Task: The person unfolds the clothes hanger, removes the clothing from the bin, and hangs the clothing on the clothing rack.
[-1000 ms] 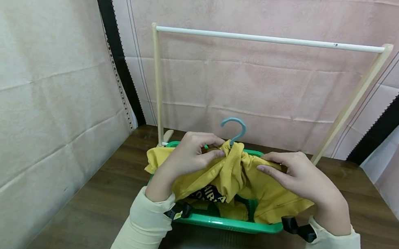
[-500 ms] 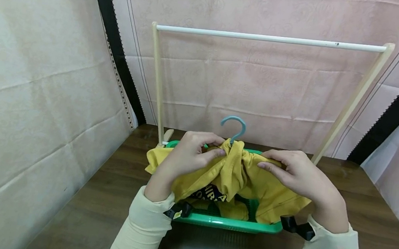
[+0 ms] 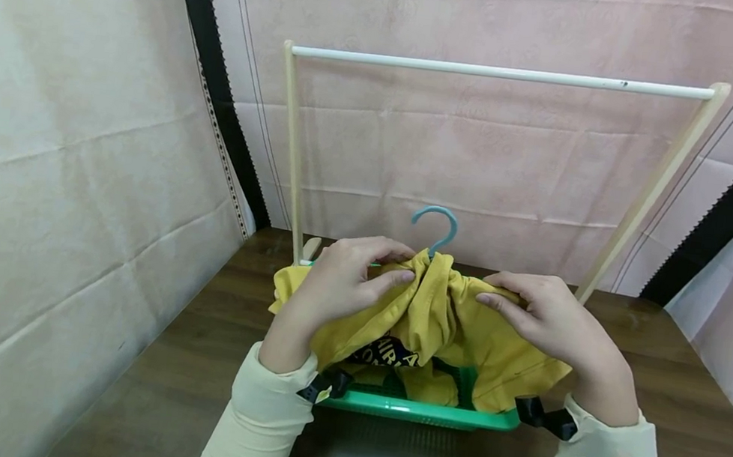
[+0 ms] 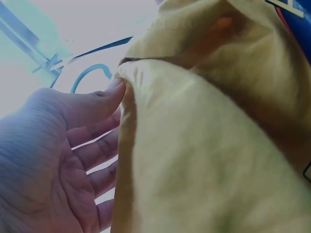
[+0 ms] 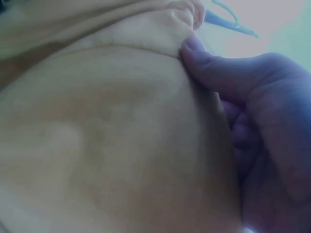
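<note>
A yellow shirt (image 3: 428, 311) with a dark printed patch hangs bunched on a blue hanger (image 3: 451, 230), whose hook sticks up out of the collar. My left hand (image 3: 354, 276) pinches the shirt's upper edge just left of the hook, thumb in front; the left wrist view shows the thumb on the yellow cloth (image 4: 194, 136) and the fingers behind it. On the other side, my right hand (image 3: 540, 312) pinches the shoulder between thumb and fingers, as the right wrist view also shows on the cloth (image 5: 121, 136). The hanger's body is mostly hidden inside the shirt.
Under the shirt stands a green basket (image 3: 420, 411) with more yellow cloth in it, on a brown wooden table (image 3: 185, 389). Behind it rises a rack with a white crossbar (image 3: 493, 71) and two cream posts. Pale cloth walls (image 3: 77, 150) enclose the table.
Both hands keep their pinch on the shirt. The hanger's hook and the collar have risen slightly and shifted a little to the right.
</note>
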The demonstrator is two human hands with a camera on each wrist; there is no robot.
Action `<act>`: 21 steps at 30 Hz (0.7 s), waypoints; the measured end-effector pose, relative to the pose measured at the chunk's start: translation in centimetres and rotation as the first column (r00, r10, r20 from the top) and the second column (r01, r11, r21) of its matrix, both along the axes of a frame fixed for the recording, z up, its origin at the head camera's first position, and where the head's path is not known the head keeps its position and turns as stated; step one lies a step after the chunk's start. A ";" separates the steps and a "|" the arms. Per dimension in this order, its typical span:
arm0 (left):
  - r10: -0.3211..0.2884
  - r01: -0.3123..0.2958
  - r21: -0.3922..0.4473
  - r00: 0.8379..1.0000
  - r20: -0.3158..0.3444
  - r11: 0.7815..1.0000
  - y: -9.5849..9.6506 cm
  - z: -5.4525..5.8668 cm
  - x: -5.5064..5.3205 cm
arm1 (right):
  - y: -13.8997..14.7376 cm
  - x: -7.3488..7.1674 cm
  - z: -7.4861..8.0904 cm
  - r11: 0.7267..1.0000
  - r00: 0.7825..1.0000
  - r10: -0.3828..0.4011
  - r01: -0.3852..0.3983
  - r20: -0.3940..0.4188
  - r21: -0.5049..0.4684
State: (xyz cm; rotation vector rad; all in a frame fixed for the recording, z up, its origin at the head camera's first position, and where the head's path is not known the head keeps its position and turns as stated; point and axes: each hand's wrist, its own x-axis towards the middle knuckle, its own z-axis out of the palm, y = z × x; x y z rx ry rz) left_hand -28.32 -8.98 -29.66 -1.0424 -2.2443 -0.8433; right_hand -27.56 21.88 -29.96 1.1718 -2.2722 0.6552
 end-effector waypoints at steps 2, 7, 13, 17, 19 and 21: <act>0.000 0.001 0.005 1.000 -0.009 1.000 -0.2 0.1 -0.1 | 0.1 -0.1 0.0 1.000 1.000 -0.003 0.003 -0.010 0.001; 0.008 -0.008 -0.001 0.999 -0.038 1.000 -0.9 0.2 -0.3 | 0.3 -0.3 0.0 1.000 1.000 -0.013 0.013 -0.026 -0.011; 0.029 -0.029 0.001 1.000 -0.011 1.000 -2.2 0.6 -0.1 | 0.5 -0.6 0.1 0.999 0.999 -0.016 0.014 -0.046 -0.032; 0.029 -0.029 0.007 0.999 0.015 1.000 -2.8 0.6 -0.2 | 0.7 -0.7 0.0 0.998 0.998 -0.030 0.027 -0.062 -0.050; 0.036 -0.036 0.010 0.999 0.013 0.999 -3.1 0.6 -0.3 | 0.7 -0.8 -0.1 0.997 0.997 -0.039 0.035 -0.067 -0.063; 0.048 -0.048 0.013 0.999 0.004 0.999 -3.4 0.5 -0.3 | 0.8 -0.9 -0.3 0.996 0.996 -0.047 0.042 -0.071 -0.072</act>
